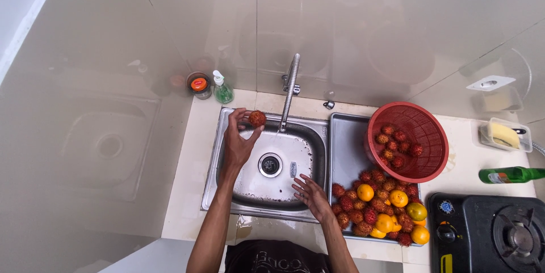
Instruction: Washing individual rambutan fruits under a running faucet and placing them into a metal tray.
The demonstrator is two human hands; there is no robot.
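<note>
the right hand (311, 194) is hanging open over the sink's (250, 193) front edge, fingers spread, its grip released and empty, just beside the fruit pile (379, 208). farther up, the left hand (238, 143) is pinching a rambutan (257, 118) at its fingertips near the tap (290, 88). the fruit is looking light and firm, with soft hairy spines giving purchase; wet, it may be slipping, so holding it around its middle seems best. beyond, a red basket (434, 137) is holding more.
</note>
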